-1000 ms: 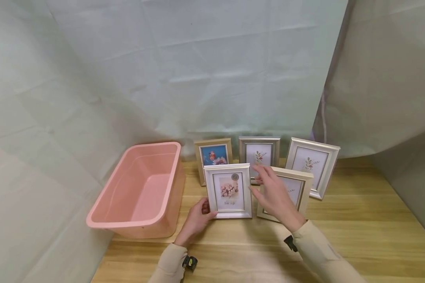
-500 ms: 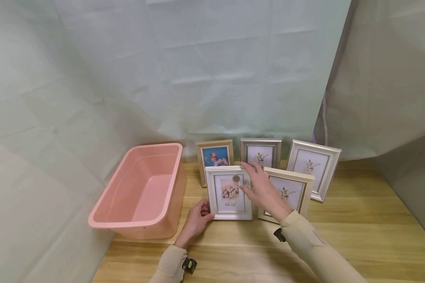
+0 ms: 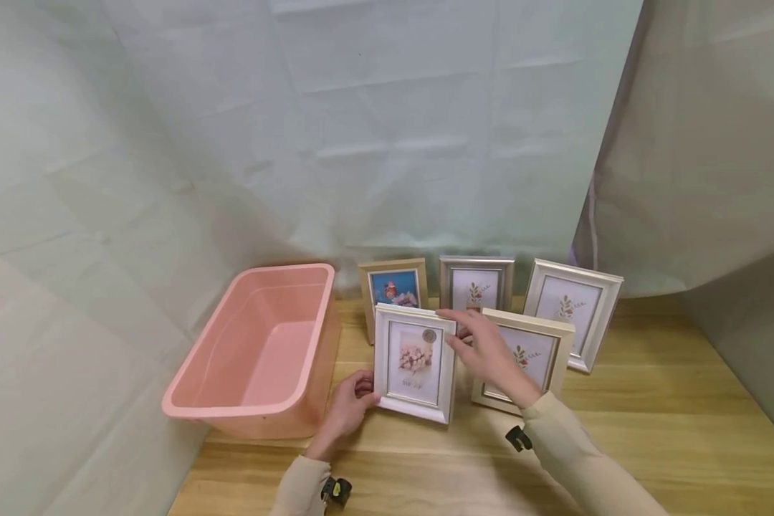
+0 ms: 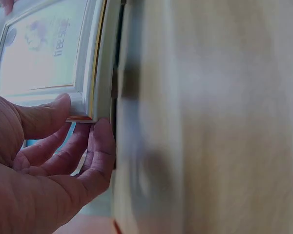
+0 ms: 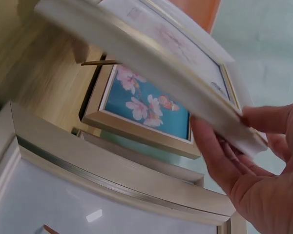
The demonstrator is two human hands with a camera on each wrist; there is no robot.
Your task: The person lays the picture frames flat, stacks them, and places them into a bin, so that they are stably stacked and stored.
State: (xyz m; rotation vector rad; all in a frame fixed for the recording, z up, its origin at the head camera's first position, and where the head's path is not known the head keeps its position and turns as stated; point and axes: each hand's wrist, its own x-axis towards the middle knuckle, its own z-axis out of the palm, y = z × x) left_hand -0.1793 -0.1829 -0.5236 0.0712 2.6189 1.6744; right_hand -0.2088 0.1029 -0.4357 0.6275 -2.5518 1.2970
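Both hands hold a white picture frame [image 3: 415,364] with a pink flower print, upright and slightly turned. My left hand [image 3: 348,407] pinches its lower left corner; in the left wrist view, the thumb lies on the front of the frame [image 4: 44,51] with fingers behind and below. At the upper right corner, my right hand [image 3: 490,351] grips the edge between thumb and fingers, as the right wrist view also shows on the frame's side [image 5: 151,68]. Close to the right hand stands a cream picture frame [image 3: 557,358] with a plant print, partly covered by the wrist.
Behind stand a gold frame [image 3: 366,294] with a blue picture, a grey-silver frame [image 3: 508,287] and a pale silver frame [image 3: 596,322]. A pink plastic tub [image 3: 277,358] sits to the left on the wooden table [image 3: 658,423]. Pale cloth [image 3: 426,143] hangs at the back.
The right hand has come left from the cream frame's side and taken the white frame's upper right corner. The white frame has turned, its lower right corner shifting toward me.
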